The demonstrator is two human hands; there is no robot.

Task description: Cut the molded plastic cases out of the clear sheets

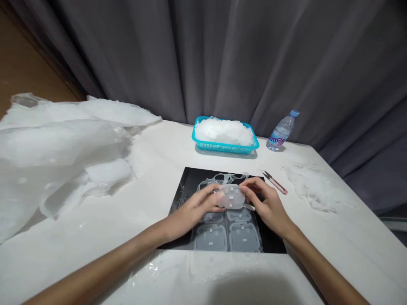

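Between my two hands is a translucent, rounded silicone-like piece [233, 197] with small white squares on it. My left hand [202, 205] pinches its left edge, and my right hand [262, 199] grips its right edge. A thin pale strip [249, 207] sticks out beneath my right fingers. Below lies a clear sheet of similar rounded pieces [211, 237], resting on a black mat [178, 220]. Stringy clear trimmings [219, 178] lie at the mat's far side, partly behind the held piece.
A teal basket [225, 148] heaped with translucent pieces stands at the back. Right of it is a water bottle [281, 132]. Thread snips [276, 183] lie beside the mat, near a pile of clear scraps [313, 186]. Large filled plastic bags [63, 148] cover the left side.
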